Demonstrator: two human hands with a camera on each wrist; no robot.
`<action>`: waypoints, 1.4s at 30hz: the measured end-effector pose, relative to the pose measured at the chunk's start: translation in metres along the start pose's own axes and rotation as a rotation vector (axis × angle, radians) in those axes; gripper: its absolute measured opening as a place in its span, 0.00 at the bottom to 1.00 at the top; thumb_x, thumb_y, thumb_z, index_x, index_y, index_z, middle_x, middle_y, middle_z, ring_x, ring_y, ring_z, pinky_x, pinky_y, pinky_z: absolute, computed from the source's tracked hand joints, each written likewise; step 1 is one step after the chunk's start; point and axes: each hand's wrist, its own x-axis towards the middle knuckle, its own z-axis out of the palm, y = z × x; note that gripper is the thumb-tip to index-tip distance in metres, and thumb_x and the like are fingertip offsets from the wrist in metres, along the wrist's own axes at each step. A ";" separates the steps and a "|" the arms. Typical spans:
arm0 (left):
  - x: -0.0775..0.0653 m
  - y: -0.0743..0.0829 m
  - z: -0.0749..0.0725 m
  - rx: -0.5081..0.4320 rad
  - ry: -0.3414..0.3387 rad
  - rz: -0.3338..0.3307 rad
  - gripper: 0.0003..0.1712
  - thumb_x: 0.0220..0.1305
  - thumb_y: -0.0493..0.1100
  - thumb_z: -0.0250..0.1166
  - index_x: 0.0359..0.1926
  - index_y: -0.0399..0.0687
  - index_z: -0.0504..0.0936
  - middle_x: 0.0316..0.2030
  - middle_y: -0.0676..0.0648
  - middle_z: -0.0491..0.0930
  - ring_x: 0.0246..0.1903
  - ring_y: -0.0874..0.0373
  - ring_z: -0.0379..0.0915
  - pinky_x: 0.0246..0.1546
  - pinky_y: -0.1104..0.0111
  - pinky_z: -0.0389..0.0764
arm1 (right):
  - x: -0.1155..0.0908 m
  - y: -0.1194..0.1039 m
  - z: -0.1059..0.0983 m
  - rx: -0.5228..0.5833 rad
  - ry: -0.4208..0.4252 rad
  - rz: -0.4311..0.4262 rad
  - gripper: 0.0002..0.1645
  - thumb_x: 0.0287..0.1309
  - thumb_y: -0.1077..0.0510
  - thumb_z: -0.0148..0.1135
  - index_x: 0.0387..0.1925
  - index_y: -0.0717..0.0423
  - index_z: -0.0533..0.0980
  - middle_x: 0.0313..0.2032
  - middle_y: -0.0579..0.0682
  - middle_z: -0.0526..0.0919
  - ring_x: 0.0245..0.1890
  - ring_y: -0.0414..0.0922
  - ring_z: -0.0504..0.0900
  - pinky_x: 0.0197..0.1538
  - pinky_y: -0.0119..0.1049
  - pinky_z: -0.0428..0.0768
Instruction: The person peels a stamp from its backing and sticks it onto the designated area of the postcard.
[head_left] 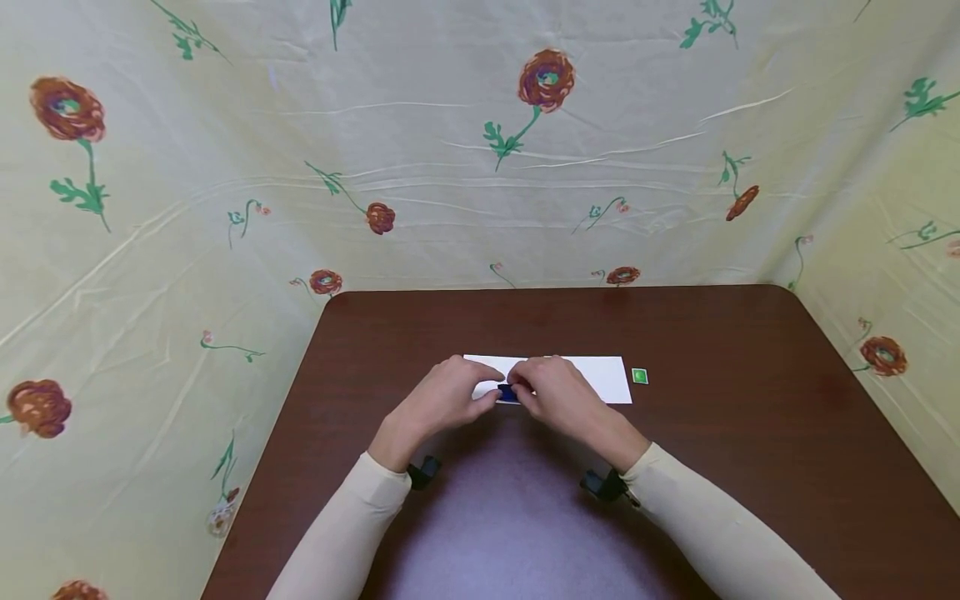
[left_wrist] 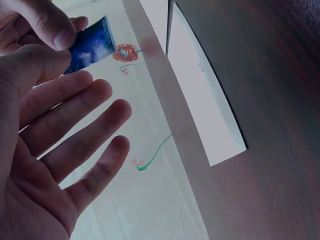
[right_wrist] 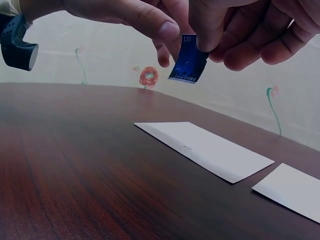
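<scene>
Between both hands, above the table, is a small blue stamp (right_wrist: 190,60) with toothed edges and the figure 120 in a corner. My right hand (head_left: 558,392) pinches it by one side between thumb and finger, the other fingers loosely bent. My left hand (left_wrist: 65,135) reaches in from the other side, its thumb tip right at the stamp's edge and its fingers spread and relaxed. Under the hands lie two white envelopes, one on the left (right_wrist: 210,150) and one on the right (right_wrist: 300,192), separated by a narrow gap. In the head view, the hands partly cover the stamp and both envelopes.
A small green stamp with a white border (head_left: 640,376) lies on the table just right of the envelopes. The brown tabletop (head_left: 750,433) has rounded far corners. A flower-patterned curtain (head_left: 420,150) surrounds its back and sides.
</scene>
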 end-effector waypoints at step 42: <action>0.000 0.005 0.010 -0.138 0.038 -0.087 0.07 0.65 0.42 0.61 0.33 0.55 0.85 0.24 0.63 0.77 0.27 0.58 0.78 0.29 0.69 0.74 | -0.007 0.000 0.006 0.058 -0.002 -0.081 0.04 0.56 0.61 0.65 0.33 0.50 0.83 0.29 0.39 0.83 0.28 0.38 0.80 0.40 0.38 0.79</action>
